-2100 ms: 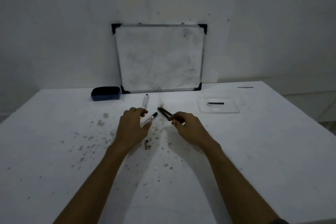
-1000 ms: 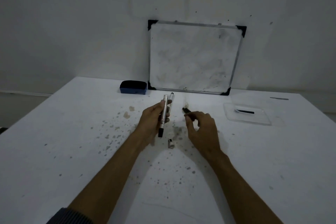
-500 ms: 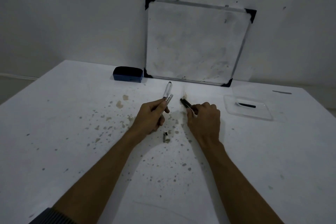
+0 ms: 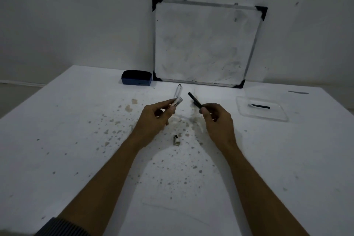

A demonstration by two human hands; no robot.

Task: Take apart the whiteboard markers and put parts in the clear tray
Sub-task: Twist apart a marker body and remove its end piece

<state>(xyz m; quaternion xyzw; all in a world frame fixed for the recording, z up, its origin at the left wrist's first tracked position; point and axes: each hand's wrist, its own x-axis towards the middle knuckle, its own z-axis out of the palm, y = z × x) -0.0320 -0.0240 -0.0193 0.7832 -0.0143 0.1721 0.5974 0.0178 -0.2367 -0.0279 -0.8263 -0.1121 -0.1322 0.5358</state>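
I now have the ink core (image 4: 195, 100) clear of the barrel (image 4: 177, 102): right hand (image 4: 217, 120) pinches the core, left hand (image 4: 156, 118) clenches the barrel, above the worktop (image 4: 67, 140). Core can go to the tray (image 4: 247, 115).

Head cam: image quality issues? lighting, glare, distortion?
Head view: dim and grainy, corners darker; wide-angle bends the table edges; clear tray low-contrast with faint rim glints; black ink core in the right hand reads clearly.

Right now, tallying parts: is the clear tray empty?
Not empty. One thin black stick lies inside the clear tray; nothing else shows in it.
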